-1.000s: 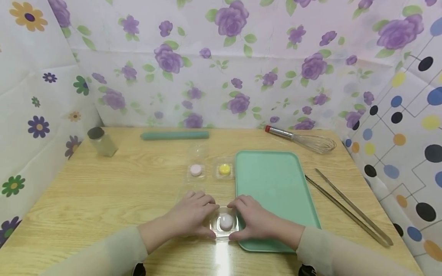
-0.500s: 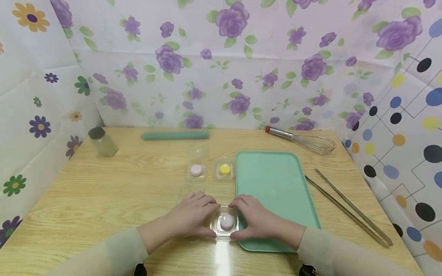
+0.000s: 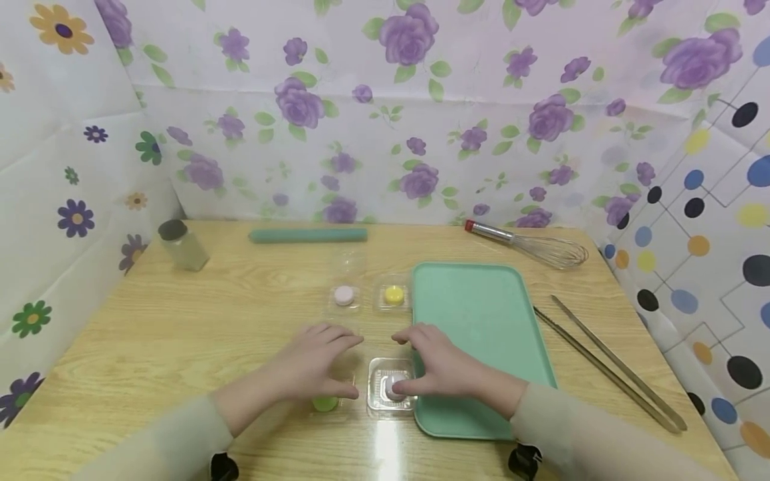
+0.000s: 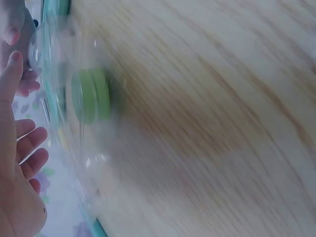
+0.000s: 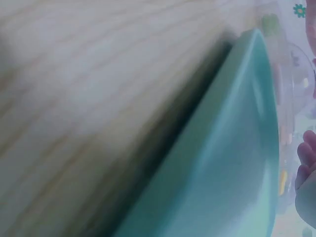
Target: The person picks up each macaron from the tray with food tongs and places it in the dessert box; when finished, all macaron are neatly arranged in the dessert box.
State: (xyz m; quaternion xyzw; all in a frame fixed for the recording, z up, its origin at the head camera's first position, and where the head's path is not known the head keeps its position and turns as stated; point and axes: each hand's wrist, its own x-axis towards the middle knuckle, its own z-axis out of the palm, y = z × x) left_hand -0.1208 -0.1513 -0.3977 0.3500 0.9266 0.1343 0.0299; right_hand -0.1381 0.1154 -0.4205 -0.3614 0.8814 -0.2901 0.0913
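In the head view a clear plastic case [image 3: 379, 405] with a pale round piece [image 3: 395, 386] inside lies by the tray's left edge. My right hand [image 3: 442, 367] hovers over its right side, thumb across the pale piece, fingers apart. To the left, my left hand [image 3: 307, 367] holds nothing, its thumb and fingers spread above a case with a green round piece [image 3: 325, 403]. The left wrist view shows that green piece [image 4: 91, 96] in clear plastic beside the left hand [image 4: 19, 173]. At the right wrist view's edge is the right hand [image 5: 307, 173].
A green tray [image 3: 475, 327] lies right of centre. Behind the hands are cased pink [image 3: 344, 295] and yellow [image 3: 394, 294] pieces. Around them lie tongs [image 3: 607, 361], a whisk [image 3: 550, 250], a green rod [image 3: 308, 235] and a dark-capped jar [image 3: 185, 247].
Both hands have let go of the case with the pale piece. The left hand has moved left, uncovering the green piece, and the right hand has lifted slightly.
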